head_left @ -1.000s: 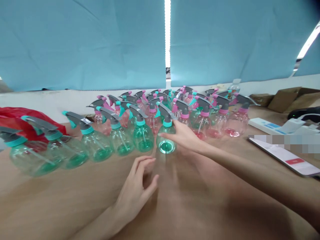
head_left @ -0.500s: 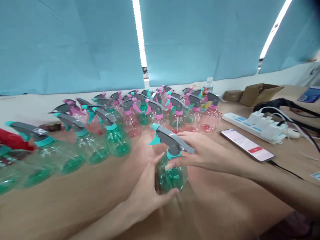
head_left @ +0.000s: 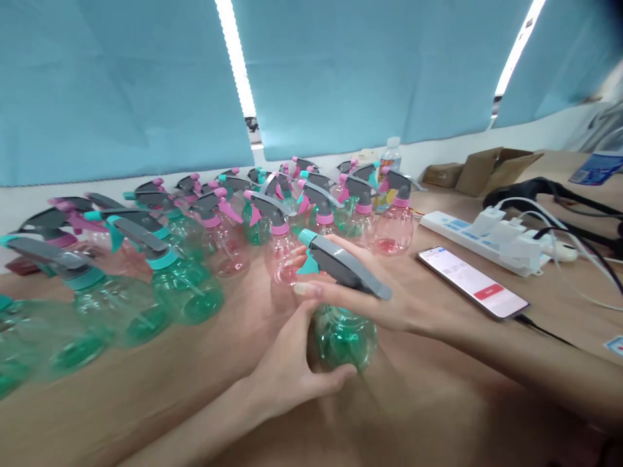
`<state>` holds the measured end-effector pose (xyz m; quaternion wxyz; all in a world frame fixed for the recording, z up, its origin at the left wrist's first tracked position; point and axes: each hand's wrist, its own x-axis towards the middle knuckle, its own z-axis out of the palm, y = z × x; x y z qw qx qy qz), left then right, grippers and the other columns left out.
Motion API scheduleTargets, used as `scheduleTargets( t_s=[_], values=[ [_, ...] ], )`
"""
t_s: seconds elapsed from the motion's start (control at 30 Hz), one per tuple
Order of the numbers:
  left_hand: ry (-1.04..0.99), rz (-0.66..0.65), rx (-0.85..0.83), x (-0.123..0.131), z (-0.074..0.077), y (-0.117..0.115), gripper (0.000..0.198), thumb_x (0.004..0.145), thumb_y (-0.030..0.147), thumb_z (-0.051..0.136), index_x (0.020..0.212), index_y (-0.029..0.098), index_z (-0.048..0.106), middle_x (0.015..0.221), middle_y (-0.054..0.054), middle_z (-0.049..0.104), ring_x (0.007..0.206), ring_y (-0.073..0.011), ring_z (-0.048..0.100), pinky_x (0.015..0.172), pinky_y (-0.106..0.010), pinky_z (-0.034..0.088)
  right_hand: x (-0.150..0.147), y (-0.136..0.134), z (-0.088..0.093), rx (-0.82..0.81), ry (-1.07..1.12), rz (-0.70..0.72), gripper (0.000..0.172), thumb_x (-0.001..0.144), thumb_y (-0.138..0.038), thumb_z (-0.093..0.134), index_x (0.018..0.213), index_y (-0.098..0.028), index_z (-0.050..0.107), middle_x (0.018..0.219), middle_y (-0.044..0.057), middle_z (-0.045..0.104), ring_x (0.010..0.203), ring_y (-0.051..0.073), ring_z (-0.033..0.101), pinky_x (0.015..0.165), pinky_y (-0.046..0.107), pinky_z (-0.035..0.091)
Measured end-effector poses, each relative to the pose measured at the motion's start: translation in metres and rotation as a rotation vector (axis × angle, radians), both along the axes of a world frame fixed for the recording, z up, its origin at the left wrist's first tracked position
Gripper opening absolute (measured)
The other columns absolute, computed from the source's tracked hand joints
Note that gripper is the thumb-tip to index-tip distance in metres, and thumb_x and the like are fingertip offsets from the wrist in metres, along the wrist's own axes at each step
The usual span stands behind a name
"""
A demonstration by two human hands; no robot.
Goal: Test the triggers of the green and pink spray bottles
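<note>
In front of me stands a clear green spray bottle (head_left: 346, 340) with a grey head and a turquoise nozzle and trigger. My left hand (head_left: 285, 360) curves around the lower body, thumb on the near side, fingers on the far side. Just beneath the sprayer head, my right hand (head_left: 377, 295) wraps the neck with its thumb across the front, hiding the collar. A pink-collared spray bottle (head_left: 283, 250) is right behind my right fingertips. To the left, another green spray bottle (head_left: 187, 288) stands on the table.
Several more green and pink spray bottles crowd the back and left of the wooden table (head_left: 195, 389). On the right lie a phone (head_left: 472, 282) with a lit screen and a white power strip (head_left: 487, 243) with plugs and cables. Cardboard boxes (head_left: 491, 172) and a drink bottle (head_left: 389, 165) stand farther back.
My right hand has risen on the bottle, its thumb going from the upper body to the neck under the head. The left hand keeps its hold. The view has turned slightly right.
</note>
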<state>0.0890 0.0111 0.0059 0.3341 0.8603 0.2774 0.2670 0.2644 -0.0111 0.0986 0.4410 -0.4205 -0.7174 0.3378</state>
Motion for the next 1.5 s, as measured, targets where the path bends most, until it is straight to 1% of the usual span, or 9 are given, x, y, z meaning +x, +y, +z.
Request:
scheduleTargets(
  t_s=[0.13,0.3,0.4,0.6,0.77,0.97,1.13,1.27,1.5],
  values=[
    [0.013,0.032,0.035,-0.004,-0.004,0.002,0.069,0.076,0.039,0.075,0.131,0.023,0.036,0.131,-0.01,0.051,0.122,-0.0334,0.047,0.101,-0.051,0.041,-0.007,0.011,-0.006,0.009,0.069,0.02,0.019,0.08,-0.023,0.066,0.08,-0.02,0.048,0.069,-0.007,0.049,0.059,0.006,0.045,0.054,0.019,0.038],
    [0.171,0.103,0.21,-0.026,-0.009,0.005,0.071,0.082,0.045,0.07,0.137,0.024,0.031,0.131,-0.011,0.05,0.121,-0.0326,0.048,0.097,-0.05,0.043,-0.01,0.032,-0.027,0.087,0.161,0.101,0.017,0.082,-0.025,0.065,0.095,-0.022,0.054,0.079,-0.006,0.056,0.066,0.007,0.051,0.06,0.021,0.042],
    [0.29,0.144,0.348,-0.045,-0.011,0.008,0.061,0.089,0.037,0.062,0.139,0.023,0.03,0.136,-0.012,0.045,0.125,-0.0317,0.044,0.101,-0.051,0.04,-0.009,0.039,-0.034,0.107,0.159,0.13,0.016,0.086,-0.028,0.061,0.099,-0.023,0.055,0.088,-0.004,0.059,0.071,0.009,0.054,0.064,0.024,0.043],
    [0.405,0.261,0.447,-0.064,-0.016,0.013,0.047,0.092,0.033,0.052,0.134,0.017,0.041,0.132,-0.015,0.049,0.122,-0.0324,0.048,0.098,-0.051,0.042,-0.007,0.033,-0.026,0.073,0.075,0.093,0.014,0.089,-0.034,0.055,0.093,-0.021,0.054,0.07,-0.005,0.048,0.058,0.01,0.043,0.055,0.025,0.037],
    [0.454,0.25,0.442,-0.061,-0.017,0.012,0.04,0.093,0.031,0.05,0.129,0.015,0.049,0.133,-0.016,0.05,0.122,-0.0328,0.048,0.098,-0.051,0.043,-0.007,0.029,-0.023,0.169,0.033,0.048,0.024,0.09,-0.031,0.054,0.073,-0.022,0.041,0.067,-0.005,0.038,0.058,0.009,0.037,0.053,0.023,0.034],
    [0.482,0.254,0.444,-0.061,-0.015,0.011,0.039,0.093,0.03,0.048,0.129,0.015,0.052,0.134,-0.017,0.051,0.124,-0.0327,0.047,0.1,-0.051,0.042,-0.002,0.026,-0.016,0.139,-0.134,0.076,0.029,0.092,-0.031,0.052,0.07,-0.022,0.036,0.065,-0.004,0.033,0.058,0.01,0.032,0.052,0.025,0.03],
    [0.5,0.249,0.446,-0.06,-0.015,0.01,0.038,0.093,0.031,0.049,0.128,0.016,0.053,0.134,-0.016,0.052,0.125,-0.0323,0.047,0.1,-0.051,0.042,-0.005,0.023,-0.017,0.037,0.005,0.099,0.01,0.09,-0.032,0.055,0.089,-0.023,0.051,0.072,-0.003,0.048,0.062,0.011,0.046,0.056,0.025,0.039],
    [0.492,0.252,0.451,-0.059,-0.016,0.011,0.039,0.093,0.031,0.049,0.128,0.016,0.054,0.134,-0.016,0.052,0.124,-0.0328,0.047,0.099,-0.051,0.043,-0.009,0.023,-0.022,-0.018,0.105,0.108,0.015,0.089,-0.03,0.057,0.103,-0.024,0.055,0.089,0.0,0.061,0.075,0.013,0.058,0.065,0.026,0.047],
    [0.523,0.259,0.482,-0.059,-0.017,0.011,0.041,0.093,0.033,0.048,0.13,0.014,0.054,0.139,-0.019,0.048,0.127,-0.035,0.044,0.099,-0.054,0.042,-0.009,0.022,-0.022,-0.049,0.076,0.065,0.021,0.088,-0.031,0.059,0.108,-0.025,0.058,0.093,0.001,0.065,0.071,0.014,0.059,0.063,0.028,0.048]
  ],
)
